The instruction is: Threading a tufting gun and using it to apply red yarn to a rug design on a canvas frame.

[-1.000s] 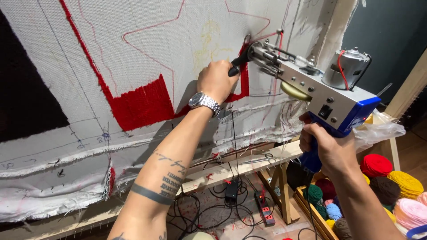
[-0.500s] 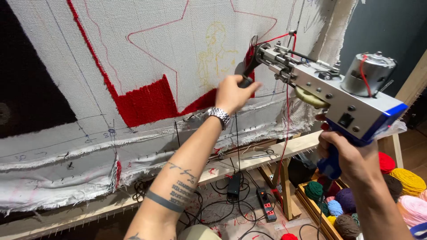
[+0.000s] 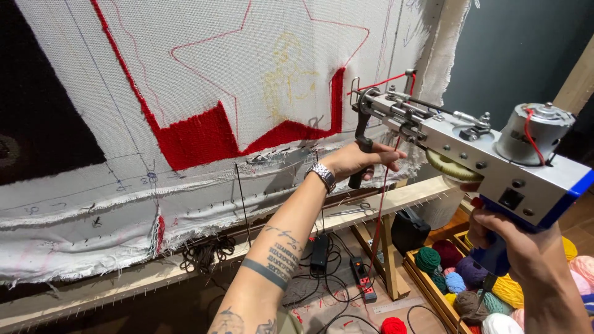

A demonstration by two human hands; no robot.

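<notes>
Red yarn point(image 3: 378, 204) feeds a silver-and-blue tufting gun point(image 3: 476, 154) before white cloth point(image 3: 204, 68); left hand point(image 3: 362, 159) grip closed round its black front handle; right hand point(image 3: 516, 247) wrapped about the blue rear handle.

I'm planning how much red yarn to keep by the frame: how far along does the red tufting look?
Done: a red filled band under the star outline, plus a thin red line up the left. In hand: the left hand grips the front handle of the tufting gun, the right hand its blue grip; red yarn is threaded. Left: most of the white cloth is bare.
</notes>
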